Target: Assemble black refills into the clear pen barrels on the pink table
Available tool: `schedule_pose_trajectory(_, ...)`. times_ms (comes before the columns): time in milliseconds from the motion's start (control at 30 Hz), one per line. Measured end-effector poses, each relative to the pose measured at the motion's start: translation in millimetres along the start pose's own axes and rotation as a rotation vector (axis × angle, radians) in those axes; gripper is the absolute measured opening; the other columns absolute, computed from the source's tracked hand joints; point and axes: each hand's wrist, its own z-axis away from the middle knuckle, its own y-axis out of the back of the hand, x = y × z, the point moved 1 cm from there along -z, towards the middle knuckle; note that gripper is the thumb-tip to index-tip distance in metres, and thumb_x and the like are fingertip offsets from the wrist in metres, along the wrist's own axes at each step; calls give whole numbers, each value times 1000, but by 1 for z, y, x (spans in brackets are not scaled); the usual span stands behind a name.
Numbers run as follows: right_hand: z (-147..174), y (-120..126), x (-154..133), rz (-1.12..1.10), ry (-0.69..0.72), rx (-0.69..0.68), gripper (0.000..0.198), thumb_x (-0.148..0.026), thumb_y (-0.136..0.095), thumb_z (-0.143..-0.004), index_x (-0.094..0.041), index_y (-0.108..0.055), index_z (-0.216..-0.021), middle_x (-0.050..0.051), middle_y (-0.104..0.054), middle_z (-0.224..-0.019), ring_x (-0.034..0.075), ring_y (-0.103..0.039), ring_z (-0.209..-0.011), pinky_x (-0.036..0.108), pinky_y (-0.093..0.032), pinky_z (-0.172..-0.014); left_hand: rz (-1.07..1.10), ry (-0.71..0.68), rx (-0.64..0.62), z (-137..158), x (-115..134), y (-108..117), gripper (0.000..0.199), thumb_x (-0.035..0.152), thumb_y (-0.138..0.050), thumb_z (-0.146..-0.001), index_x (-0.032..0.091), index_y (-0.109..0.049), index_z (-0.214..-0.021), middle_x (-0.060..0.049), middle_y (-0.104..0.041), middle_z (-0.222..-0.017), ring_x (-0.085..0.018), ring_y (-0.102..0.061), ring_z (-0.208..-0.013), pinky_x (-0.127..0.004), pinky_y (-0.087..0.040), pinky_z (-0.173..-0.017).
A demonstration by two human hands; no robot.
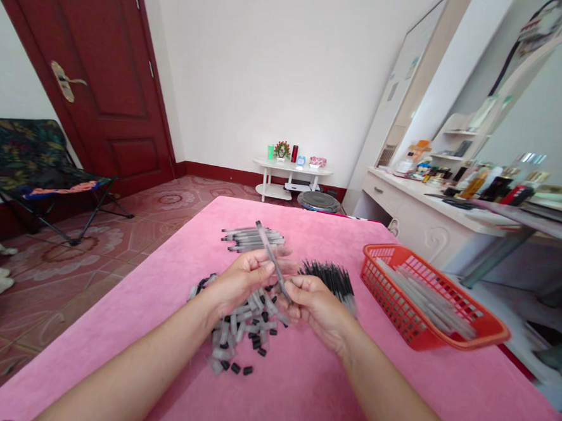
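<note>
A slim pen (268, 246) with a dark end slants between my two hands above the pink tablecloth. My left hand (246, 277) pinches its middle with the thumb, the other fingers stretched out behind. My right hand (310, 301) closes around the pen's lower end, which the fingers partly hide. Under my hands lies a loose pile of clear pen caps (240, 325) and small black plugs (255, 343). Just beyond are several pens (253, 239) lying side by side. Right of my right hand lies a bundle of dark-tipped refills (331, 280).
A red plastic basket (413, 336) holding translucent pen barrels (428, 299) stands at the table's right. A folding chair (40, 170) is at the left by a red door (102, 91). A cluttered dresser (405, 212) stands to the right, and a low white table (290, 166) at the wall.
</note>
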Motion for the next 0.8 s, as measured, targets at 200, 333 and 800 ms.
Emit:
schedule_pose_trajectory(200, 2, 0, 3, -115, -110, -83, 35, -42, -69, -67, -9, -61, -78, -2, -52, -53, 2, -35, -38, 18, -24, -41, 99, 10, 26, 2, -6, -4, 16, 23, -64, -75, 14, -59, -87, -7, -67, -84, -14, -63, -64, -22, -45, -56)
schedule_pose_trajectory(333, -2, 3, 10, -82, -82, -45, 37, -43, -72, -64, -9, -62, -75, -1, -54, -54, 3, -39, -41, 18, -24, -41, 101, 16, 91, 2, -7, -7, 18, 23, -66, -73, 13, -57, -84, -4, -66, -74, -12, -61, -58, -22, -45, -56)
schedule_pose_trajectory(800, -4, -1, 9, 639, 144, 277, 16, -27, -56, -72, -16, -60, -61, 0, -59, -54, 11, -50, -47, 21, -35, -46, -25, 87, 380, 2, -18, -8, 32, 31, -75, -60, 12, -62, -82, -5, -67, -72, -17, -64, -66, -28, -47, -63)
